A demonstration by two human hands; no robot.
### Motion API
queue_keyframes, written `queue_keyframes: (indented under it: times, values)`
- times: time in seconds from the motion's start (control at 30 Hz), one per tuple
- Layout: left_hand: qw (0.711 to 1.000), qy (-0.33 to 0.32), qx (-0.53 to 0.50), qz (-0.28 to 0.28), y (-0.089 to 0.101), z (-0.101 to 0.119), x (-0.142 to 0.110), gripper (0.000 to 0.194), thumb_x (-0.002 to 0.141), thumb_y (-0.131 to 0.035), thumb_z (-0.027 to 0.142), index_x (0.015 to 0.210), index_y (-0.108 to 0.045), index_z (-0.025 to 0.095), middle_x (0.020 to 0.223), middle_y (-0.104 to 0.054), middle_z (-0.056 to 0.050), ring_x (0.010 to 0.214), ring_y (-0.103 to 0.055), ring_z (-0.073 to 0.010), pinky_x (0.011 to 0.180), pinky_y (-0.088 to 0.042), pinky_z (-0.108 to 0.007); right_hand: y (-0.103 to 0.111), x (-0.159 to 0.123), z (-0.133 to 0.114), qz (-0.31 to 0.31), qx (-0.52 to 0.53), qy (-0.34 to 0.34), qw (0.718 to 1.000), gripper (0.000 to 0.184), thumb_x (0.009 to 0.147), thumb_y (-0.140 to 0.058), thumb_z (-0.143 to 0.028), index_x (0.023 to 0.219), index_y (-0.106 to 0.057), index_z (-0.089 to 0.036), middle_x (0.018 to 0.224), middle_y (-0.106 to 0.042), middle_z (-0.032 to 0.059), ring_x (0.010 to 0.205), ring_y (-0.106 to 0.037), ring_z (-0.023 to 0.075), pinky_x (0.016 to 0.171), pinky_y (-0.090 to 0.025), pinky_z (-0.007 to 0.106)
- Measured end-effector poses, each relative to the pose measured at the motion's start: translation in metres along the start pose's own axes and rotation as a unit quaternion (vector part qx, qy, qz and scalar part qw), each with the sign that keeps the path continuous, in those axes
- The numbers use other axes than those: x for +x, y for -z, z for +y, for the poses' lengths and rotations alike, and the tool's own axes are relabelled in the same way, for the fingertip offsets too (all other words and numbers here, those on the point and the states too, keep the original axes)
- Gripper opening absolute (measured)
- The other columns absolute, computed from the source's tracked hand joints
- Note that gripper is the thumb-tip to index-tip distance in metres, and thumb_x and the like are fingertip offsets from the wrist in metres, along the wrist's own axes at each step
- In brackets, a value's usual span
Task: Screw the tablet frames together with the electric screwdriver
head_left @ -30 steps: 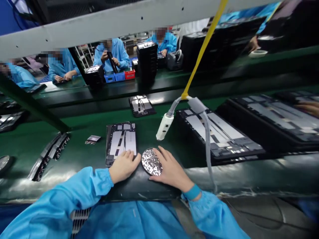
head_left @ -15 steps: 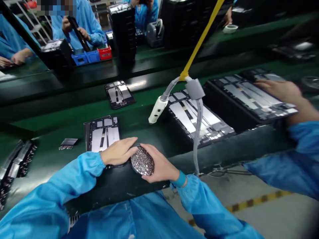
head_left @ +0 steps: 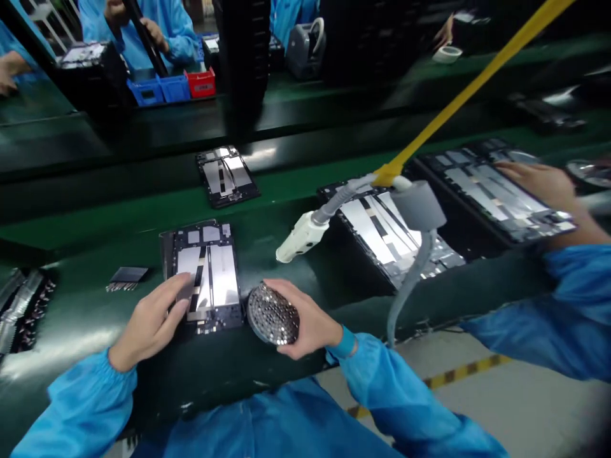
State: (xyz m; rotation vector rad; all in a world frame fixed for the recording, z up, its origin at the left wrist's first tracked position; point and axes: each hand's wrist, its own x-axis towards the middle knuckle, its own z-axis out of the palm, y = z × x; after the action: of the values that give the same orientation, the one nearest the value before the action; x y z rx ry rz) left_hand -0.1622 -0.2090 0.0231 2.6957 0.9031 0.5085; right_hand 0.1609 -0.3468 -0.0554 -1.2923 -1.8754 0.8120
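I see the right hand gripping a dish; the left hand, loosely spread, overlaps the tablet lying between them.

No word, number or brand can be read here. The red bin bears a mark on its front (a small one), but this is too blurred.

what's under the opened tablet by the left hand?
Under the opened tablet, part of another thin, flat piece sticks out along its left edge. The rest is covered: can't tell what it is or whether more lies below.
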Motion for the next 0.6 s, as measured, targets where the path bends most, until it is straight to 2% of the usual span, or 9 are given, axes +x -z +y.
queue_keyframes:
  times: [0.07, 0.13, 0.27, 0.33, 0.43, 0.53, 0.6]
  values:
    - [1.000, 0.018, 0.017, 0.018, 0.002, -0.008, -0.003, 0.038, 0.105, -0.043, 0.036, 0.135, -0.057, 0.018, 0.132, -0.068, -0.011, 0.122, -0.067, -0.0244, 0.106, -0.057, -0.037, -0.002, 0.000, 0.000, 0.002, -0.002, 0.009, 1.000, 0.112, 0.061, -0.082, -0.046, 0.156, -0.028, -0.021, 0.154, -0.045, 0.0166, 0.145, -0.043, 0.0378, 0.123, -0.033, 0.055]
    - [0.999, 0.004, 0.032, 0.035, 0.002, -0.013, 0.003, 0.035, 0.103, -0.047, 0.034, 0.133, -0.059, 0.019, 0.131, -0.069, -0.011, 0.122, -0.066, -0.0256, 0.106, -0.057, -0.040, -0.004, 0.002, 0.000, 0.007, -0.001, 0.015, 1.000, 0.111, 0.061, -0.082, -0.047, 0.155, -0.028, -0.022, 0.154, -0.045, 0.0166, 0.145, -0.043, 0.0375, 0.123, -0.034, 0.055]
    - [0.997, -0.046, 0.062, 0.022, -0.001, -0.012, 0.037, 0.037, 0.101, -0.048, 0.033, 0.132, -0.060, 0.017, 0.136, -0.065, -0.013, 0.130, -0.060, -0.0278, 0.113, -0.051, -0.044, -0.007, 0.006, -0.001, 0.022, 0.007, 0.027, 0.999, 0.108, 0.062, -0.082, -0.049, 0.154, -0.031, -0.022, 0.153, -0.047, 0.0171, 0.144, -0.045, 0.0370, 0.121, -0.036, 0.055]
    - [0.994, -0.007, 0.103, -0.037, -0.006, -0.010, 0.064, 0.043, 0.100, -0.047, 0.036, 0.134, -0.059, 0.015, 0.142, -0.060, -0.015, 0.137, -0.053, -0.0307, 0.117, -0.045, -0.047, -0.007, 0.006, -0.002, 0.023, 0.011, 0.035, 0.999, 0.107, 0.062, -0.082, -0.048, 0.153, -0.033, -0.021, 0.152, -0.047, 0.0177, 0.143, -0.046, 0.0371, 0.121, -0.037, 0.055]
    - [0.973, 0.093, 0.169, -0.126, -0.020, -0.006, 0.108, 0.061, 0.096, -0.050, 0.049, 0.144, -0.051, 0.010, 0.151, -0.048, -0.021, 0.144, -0.040, -0.0415, 0.118, -0.037, -0.056, -0.005, 0.008, -0.002, 0.023, 0.016, 0.019, 0.999, 0.107, 0.063, -0.081, -0.048, 0.154, -0.033, -0.020, 0.153, -0.047, 0.0187, 0.143, -0.046, 0.0374, 0.121, -0.037, 0.055]
    - [0.962, 0.142, 0.187, -0.139, -0.039, -0.004, 0.147, 0.082, 0.090, -0.051, 0.068, 0.147, -0.046, 0.009, 0.150, -0.045, -0.027, 0.139, -0.041, -0.0499, 0.111, -0.035, -0.065, -0.005, 0.015, 0.001, 0.036, 0.022, 0.012, 0.999, 0.106, 0.062, -0.082, -0.048, 0.152, -0.035, -0.020, 0.152, -0.048, 0.0188, 0.143, -0.047, 0.0377, 0.120, -0.039, 0.056]
    - [0.956, 0.164, 0.191, -0.149, -0.052, -0.003, 0.163, 0.089, 0.086, -0.050, 0.077, 0.141, -0.051, 0.007, 0.139, -0.054, -0.029, 0.127, -0.051, -0.0492, 0.105, -0.039, -0.064, -0.006, 0.023, 0.006, 0.048, 0.027, -0.002, 0.998, 0.105, 0.060, -0.082, -0.048, 0.151, -0.037, -0.020, 0.152, -0.049, 0.0181, 0.141, -0.048, 0.0376, 0.119, -0.040, 0.055]
